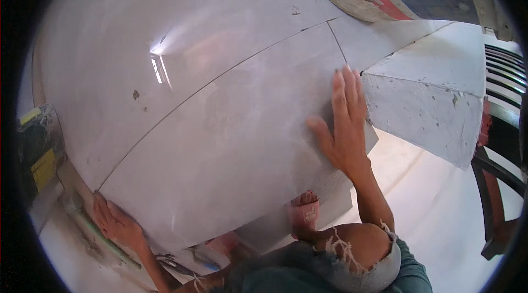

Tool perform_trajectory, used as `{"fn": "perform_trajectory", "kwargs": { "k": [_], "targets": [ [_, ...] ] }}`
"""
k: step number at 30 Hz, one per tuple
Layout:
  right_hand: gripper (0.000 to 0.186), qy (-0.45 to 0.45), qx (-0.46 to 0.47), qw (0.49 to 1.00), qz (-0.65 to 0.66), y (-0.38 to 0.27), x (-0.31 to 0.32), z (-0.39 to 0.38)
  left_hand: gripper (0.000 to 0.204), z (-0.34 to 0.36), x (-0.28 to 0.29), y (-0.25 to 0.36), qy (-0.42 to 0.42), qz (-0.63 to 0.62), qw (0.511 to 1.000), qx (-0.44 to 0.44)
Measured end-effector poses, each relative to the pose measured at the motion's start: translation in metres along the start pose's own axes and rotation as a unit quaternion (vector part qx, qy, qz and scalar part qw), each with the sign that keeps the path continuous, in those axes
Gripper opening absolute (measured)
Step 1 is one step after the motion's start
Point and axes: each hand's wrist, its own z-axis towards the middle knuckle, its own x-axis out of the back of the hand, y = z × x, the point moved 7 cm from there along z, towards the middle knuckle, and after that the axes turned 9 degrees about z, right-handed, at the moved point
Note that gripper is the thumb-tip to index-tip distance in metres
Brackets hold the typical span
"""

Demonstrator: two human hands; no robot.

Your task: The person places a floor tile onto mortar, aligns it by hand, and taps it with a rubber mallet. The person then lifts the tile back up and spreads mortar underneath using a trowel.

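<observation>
Spanning a glossy, pale rectangular tile (pixel 231 150): two flattened hands (pixel 347 136).

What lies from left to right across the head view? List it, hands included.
Dark yellow-patched thing, left hand, window reflection, right hand, dark chair.

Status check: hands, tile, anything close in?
Left hand at left corner of tile; right hand spread by its right edge. Dark seam along far edge. White block close by right hand.
</observation>
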Motion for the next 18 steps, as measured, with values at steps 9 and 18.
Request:
{"fn": "perform_trajectory", "kwargs": {
  "k": [9, 18],
  "targets": [
    [0.07, 0.018, -0.001, 0.997, -0.074, 0.014, -0.028, 0.062, 0.043, 0.0, -0.007, -0.005, -0.004, 0.02, 1.0, 0.007],
    [0.06, -0.004, 0.004, 0.999, -0.035, 0.022, -0.023, 0.012, 0.042, -0.006, -0.006, -0.011, 0.019, 0.01, 0.999, -0.048]
  ]
}}
